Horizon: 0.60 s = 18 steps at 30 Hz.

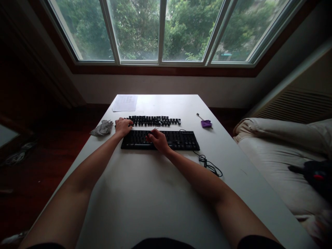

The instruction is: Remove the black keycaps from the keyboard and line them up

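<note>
A black keyboard (181,140) lies across the middle of the white table (145,193). Behind it loose black keycaps (155,120) are lined up in rows. My left hand (122,126) rests at the left end of those rows, fingers curled on a keycap. My right hand (158,140) sits on the keyboard's middle, fingers closed around a thin wire tool that sticks up near the keys. What exactly the right fingers pinch is too small to make out.
A crumpled grey cloth (102,128) lies left of the keycaps. A sheet of paper (125,102) sits at the far left corner. A purple brush-like thing (205,122) lies to the right. The keyboard cable (209,165) coils near the right edge. A bed (285,166) stands beside the table.
</note>
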Motion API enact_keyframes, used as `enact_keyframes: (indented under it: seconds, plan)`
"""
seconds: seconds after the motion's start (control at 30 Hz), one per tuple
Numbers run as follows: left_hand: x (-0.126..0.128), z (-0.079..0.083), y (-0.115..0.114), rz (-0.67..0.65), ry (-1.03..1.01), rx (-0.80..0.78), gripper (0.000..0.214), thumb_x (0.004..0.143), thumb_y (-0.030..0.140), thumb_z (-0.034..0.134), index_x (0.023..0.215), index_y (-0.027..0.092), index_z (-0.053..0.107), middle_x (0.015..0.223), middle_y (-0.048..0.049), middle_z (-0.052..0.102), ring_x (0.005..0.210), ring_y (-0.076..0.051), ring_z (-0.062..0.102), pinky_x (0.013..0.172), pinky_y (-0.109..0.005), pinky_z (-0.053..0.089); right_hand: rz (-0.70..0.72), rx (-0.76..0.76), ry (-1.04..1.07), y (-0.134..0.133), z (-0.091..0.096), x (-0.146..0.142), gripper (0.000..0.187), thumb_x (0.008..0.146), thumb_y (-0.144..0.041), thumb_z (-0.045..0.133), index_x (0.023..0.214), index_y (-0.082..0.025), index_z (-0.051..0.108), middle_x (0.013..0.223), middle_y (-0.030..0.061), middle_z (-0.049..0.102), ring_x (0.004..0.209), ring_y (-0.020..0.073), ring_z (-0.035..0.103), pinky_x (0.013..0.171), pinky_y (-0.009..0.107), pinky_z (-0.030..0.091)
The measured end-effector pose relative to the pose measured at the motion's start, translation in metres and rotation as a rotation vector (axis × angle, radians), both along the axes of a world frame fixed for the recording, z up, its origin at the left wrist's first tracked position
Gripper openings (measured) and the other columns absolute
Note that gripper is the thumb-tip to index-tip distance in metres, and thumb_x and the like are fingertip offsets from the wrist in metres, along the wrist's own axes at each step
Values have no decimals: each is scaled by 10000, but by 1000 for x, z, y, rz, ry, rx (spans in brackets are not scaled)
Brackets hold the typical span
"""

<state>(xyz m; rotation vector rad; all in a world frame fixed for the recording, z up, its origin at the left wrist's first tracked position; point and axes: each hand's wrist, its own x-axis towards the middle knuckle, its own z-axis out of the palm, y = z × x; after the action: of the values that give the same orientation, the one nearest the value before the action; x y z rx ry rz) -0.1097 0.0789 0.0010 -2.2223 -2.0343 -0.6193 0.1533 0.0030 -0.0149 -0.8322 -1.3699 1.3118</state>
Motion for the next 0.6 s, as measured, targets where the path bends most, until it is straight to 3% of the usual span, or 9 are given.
enact_keyframes:
  seconds: [0.6]
  plan:
    - [-4, -5, -3, -5, -26, -21, 224, 812, 312, 652, 1006, 305, 764, 1152, -71, 705, 1184, -344, 470, 971, -506, 337, 7, -23, 21, 0, 6, -2, 325, 803, -504, 692, 888, -222, 556, 757, 9, 698, 689, 194, 724, 651, 315, 597]
